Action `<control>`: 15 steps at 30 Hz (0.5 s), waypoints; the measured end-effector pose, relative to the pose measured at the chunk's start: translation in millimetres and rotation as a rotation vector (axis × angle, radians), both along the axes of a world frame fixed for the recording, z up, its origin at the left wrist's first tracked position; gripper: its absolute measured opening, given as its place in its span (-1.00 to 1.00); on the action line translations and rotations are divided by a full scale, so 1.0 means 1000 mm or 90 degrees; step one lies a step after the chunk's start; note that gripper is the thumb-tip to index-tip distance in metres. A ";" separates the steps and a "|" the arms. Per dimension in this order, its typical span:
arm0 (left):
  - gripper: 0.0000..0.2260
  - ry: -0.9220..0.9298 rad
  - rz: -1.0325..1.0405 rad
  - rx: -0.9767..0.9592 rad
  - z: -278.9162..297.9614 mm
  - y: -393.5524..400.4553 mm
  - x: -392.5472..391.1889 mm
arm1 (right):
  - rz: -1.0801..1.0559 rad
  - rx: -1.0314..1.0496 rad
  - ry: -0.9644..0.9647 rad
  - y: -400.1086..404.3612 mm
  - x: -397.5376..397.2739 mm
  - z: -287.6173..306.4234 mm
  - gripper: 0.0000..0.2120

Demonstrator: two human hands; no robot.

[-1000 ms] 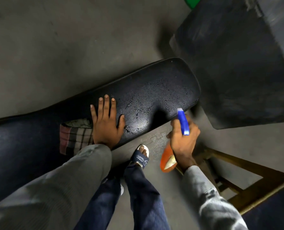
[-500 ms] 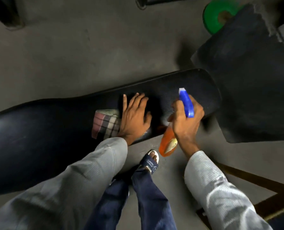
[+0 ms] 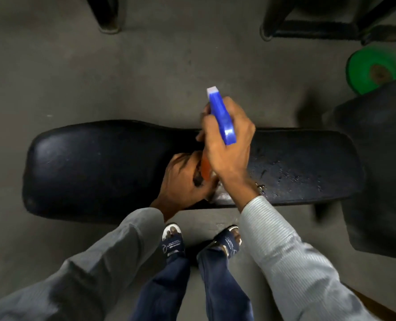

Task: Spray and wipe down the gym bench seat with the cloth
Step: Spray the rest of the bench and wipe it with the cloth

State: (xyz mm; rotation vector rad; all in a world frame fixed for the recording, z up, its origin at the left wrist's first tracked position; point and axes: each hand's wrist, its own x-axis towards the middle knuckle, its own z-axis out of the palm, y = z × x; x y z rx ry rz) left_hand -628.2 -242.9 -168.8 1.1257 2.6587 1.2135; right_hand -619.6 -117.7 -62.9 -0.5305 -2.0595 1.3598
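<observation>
R hand (image 3: 227,149) is gripping the bottle (image 3: 222,117) w/ fingers wrapped, nozzle aiming at 12 o'clock over the seat (image 3: 95,167). L hand (image 3: 183,181) is lying on the seat, grip unclear (cloth hidden). Seat's wet at 3 o'clock, prob. slick; bottle's light, best held at the neck.

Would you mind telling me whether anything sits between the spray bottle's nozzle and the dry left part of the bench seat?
Nothing visible does. The right hand holds the spray bottle above the bench seat. The left hand rests on the seat under the bottle, not on the bare left stretch. The cloth cannot be made out here.
</observation>
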 end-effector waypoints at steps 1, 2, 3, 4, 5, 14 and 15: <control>-0.67 -0.008 0.046 -0.018 -0.002 -0.010 -0.006 | 0.032 -0.010 0.002 -0.014 -0.008 -0.001 -0.89; -0.67 -0.020 0.083 -0.034 -0.002 -0.020 -0.013 | 0.061 -0.026 0.002 -0.028 -0.016 -0.001 -0.92; -0.66 -0.030 0.111 -0.043 -0.003 -0.032 -0.019 | 0.087 -0.041 0.002 -0.040 -0.022 -0.002 -0.93; -0.66 -0.033 0.134 -0.051 -0.004 -0.044 -0.024 | 0.107 -0.051 -0.001 -0.052 -0.029 -0.002 -0.93; -0.68 -0.030 0.152 -0.058 -0.005 -0.055 -0.029 | 0.122 -0.051 -0.008 -0.063 -0.034 -0.003 -0.91; -0.66 -0.065 0.243 -0.139 -0.015 -0.121 -0.049 | 0.175 0.124 -0.049 -0.130 -0.054 -0.017 -0.78; -0.63 -0.079 0.245 -0.156 -0.017 -0.121 -0.049 | 0.164 0.143 -0.047 -0.131 -0.053 -0.017 -0.78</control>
